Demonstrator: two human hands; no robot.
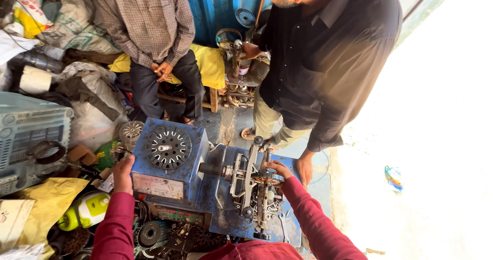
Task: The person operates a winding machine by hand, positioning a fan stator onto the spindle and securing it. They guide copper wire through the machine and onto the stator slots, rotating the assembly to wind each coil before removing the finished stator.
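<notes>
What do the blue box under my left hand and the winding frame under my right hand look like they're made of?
Blue box: probably sheet metal, painted blue, with worn, chipped patches. Winding frame: bare steel by its look, grey and dull, with a threaded rod. Left hand rests at the box's edge; right hand touches the frame.

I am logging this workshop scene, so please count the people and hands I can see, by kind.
Other people nearby: 2, one seated in a checked shirt, one standing in a dark shirt
Wearer's hands in red sleeves: 2, left hand on the blue box, right hand on the metal mechanism
Total: 4
</notes>
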